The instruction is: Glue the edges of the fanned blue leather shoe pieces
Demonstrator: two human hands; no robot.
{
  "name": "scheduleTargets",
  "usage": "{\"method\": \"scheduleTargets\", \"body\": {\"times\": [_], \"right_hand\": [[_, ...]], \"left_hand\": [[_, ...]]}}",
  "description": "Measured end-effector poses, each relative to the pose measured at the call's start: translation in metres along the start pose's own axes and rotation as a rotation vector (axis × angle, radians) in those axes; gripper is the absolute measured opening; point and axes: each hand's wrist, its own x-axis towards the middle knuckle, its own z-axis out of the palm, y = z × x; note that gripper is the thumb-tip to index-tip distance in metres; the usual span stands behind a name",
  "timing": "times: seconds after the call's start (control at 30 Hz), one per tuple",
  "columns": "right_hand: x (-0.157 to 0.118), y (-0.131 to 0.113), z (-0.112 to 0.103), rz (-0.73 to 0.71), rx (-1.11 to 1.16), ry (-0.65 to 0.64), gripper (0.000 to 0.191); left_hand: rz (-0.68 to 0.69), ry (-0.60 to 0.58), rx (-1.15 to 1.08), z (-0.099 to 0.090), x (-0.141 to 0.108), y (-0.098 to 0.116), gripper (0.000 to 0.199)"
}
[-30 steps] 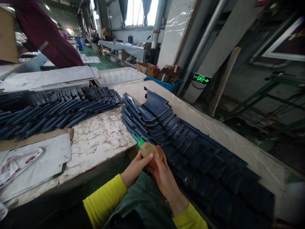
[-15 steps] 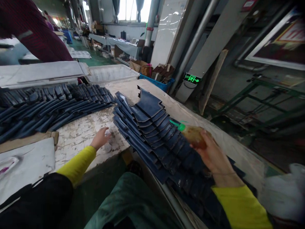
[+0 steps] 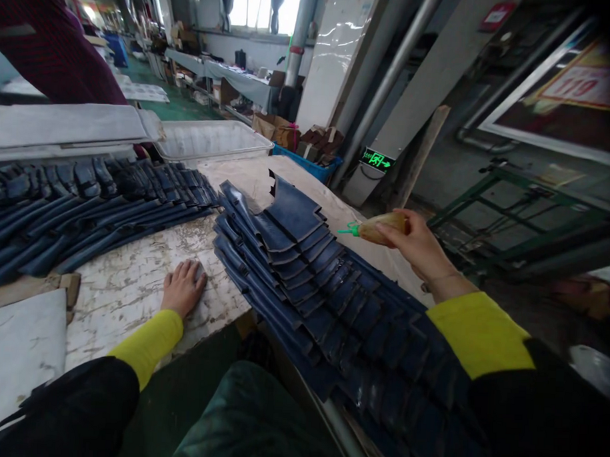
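Observation:
My right hand (image 3: 418, 242) grips a yellowish-brown squeeze bottle (image 3: 382, 230) with a green nozzle (image 3: 349, 229). The bottle is tilted nearly level, its nozzle pointing left above the far edge of a long row of overlapping dark blue leather-like pieces (image 3: 296, 208). Wet, shiny streaks show on several of those pieces. My left hand (image 3: 183, 287) rests palm down on the worn white tabletop (image 3: 133, 276), left of the row, fingers stretched forward. A small greyish thing shows by its inner edge, too covered to name.
A second row of overlapping blue pieces (image 3: 110, 215) lies on the left. Behind stand a white plastic tray (image 3: 215, 142) and a blue crate (image 3: 307, 163) of brown bundles. Brown board and white sheet (image 3: 20, 352) lie front left. A person in dark red (image 3: 66, 47) leans at far left.
My right hand has lifted the bottle up and away from the blue pieces, toward the far side. My left hand has lowered flat onto the tabletop, and the view has shifted slightly.

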Motion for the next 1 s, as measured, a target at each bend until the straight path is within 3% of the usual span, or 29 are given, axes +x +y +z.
{"method": "scheduleTargets", "body": {"times": [0.17,0.57,1.0], "right_hand": [[0.023,-0.006,0.007,-0.021,-0.150,-0.028,0.065],[0.043,-0.016,0.015,-0.014,-0.173,-0.070,0.062],[0.064,0.021,0.063,-0.054,-0.173,-0.029,0.056]], "left_hand": [[-0.014,-0.010,0.027,-0.001,0.001,0.001,0.054],[0.031,-0.068,0.038,0.003,-0.006,-0.002,0.058],[0.044,-0.050,0.045,0.004,-0.009,-0.002,0.058]]}}
